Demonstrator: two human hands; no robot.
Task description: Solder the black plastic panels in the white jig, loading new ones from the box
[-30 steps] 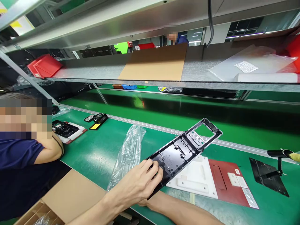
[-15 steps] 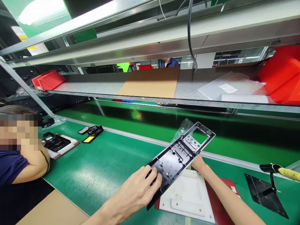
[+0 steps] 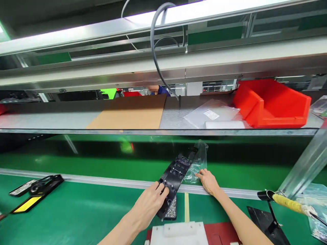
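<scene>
My left hand (image 3: pixel 150 204) grips the near end of a long black plastic frame panel (image 3: pixel 176 172), inner side up, which slants away over the metal rail toward the conveyor belt. My right hand (image 3: pixel 209 181) reaches over the rail just right of the panel. Its fingertips hold the lower edge of a crumpled clear plastic bag (image 3: pixel 198 160) that lies on the belt against the panel's far end. A small speckled dark part (image 3: pixel 171 211) shows under the panel's near end.
A white foam fixture (image 3: pixel 178 234) on a red base (image 3: pixel 219 234) lies at the near edge. At right a yellow-handled tool (image 3: pixel 287 203) rests on a black stand (image 3: pixel 268 221). A black device with a yellow label (image 3: pixel 33 194) lies left. The shelf holds a red bin (image 3: pixel 270 102), cardboard (image 3: pixel 127 114) and bags (image 3: pixel 212 114).
My view swung right and up; the neighbouring person left the picture. My right hand carried the bag from the left to the belt, and the panel now lies lower, pointing across the rail.
</scene>
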